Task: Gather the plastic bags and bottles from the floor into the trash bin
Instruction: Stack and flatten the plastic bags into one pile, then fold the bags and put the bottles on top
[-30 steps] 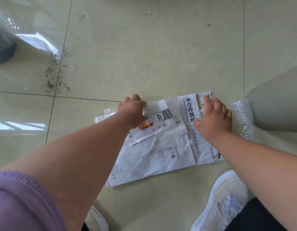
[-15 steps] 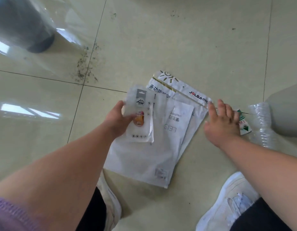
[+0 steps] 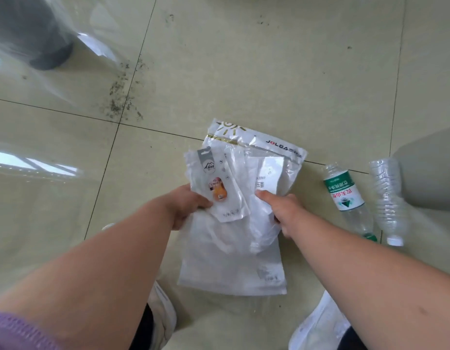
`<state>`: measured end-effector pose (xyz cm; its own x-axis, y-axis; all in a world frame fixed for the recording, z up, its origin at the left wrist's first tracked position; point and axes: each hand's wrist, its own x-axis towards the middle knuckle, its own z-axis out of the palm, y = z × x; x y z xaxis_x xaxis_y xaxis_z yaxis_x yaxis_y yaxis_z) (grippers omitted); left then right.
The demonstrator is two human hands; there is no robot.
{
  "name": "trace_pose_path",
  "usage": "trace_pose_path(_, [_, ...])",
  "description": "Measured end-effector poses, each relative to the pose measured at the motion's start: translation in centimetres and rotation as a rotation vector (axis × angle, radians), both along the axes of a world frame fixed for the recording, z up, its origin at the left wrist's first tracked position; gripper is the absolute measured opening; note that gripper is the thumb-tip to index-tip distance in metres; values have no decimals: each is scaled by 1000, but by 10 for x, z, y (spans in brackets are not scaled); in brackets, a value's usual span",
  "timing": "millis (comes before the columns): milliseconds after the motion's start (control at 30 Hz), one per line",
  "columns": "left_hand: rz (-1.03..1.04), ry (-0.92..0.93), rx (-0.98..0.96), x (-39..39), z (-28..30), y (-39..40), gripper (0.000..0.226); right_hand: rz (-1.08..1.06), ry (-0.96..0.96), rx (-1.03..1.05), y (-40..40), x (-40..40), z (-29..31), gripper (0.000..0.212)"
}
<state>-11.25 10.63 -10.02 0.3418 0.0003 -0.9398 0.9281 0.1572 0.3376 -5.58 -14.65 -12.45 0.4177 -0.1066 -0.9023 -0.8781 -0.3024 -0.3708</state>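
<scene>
Item: stack of plastic bags [image 3: 234,251], white/translucent, held off the tiled floor [image 3: 244,72] betw. both hands; left hand [image 3: 187,205] pinched the small pouch [image 3: 216,188] w/ orange print against the stack's left edge, thumb on top, other fingers hidden behind. Right hand [image 3: 282,210] gripped the stack's right side, thumb pressed on the front, fingers curled under, partly hidden. On floor at right: labelled bottle [image 3: 347,198], green/white, capless, and clear ribbed bottle [image 3: 389,198], lying just beside each other; dark trash bin [image 3: 32,34] upper left, well apart, behind a clear plastic sheet [image 3: 42,109].
</scene>
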Motion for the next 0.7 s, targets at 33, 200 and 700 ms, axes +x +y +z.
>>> trace_pose_path(33, [3, -7, -18, 3, 2, 5, 39, 53, 53, 63, -6, 4, 0, 89])
trace_pose_path(200, [-5, -19, -76, 8, 4, 21, 35, 190, 115, 213, -21, 23, 5, 49])
trace_pose_path(700, [-369, -382, 214, 113, 104, 37, 14, 251, -144, 343, -69, 128, 49, 32])
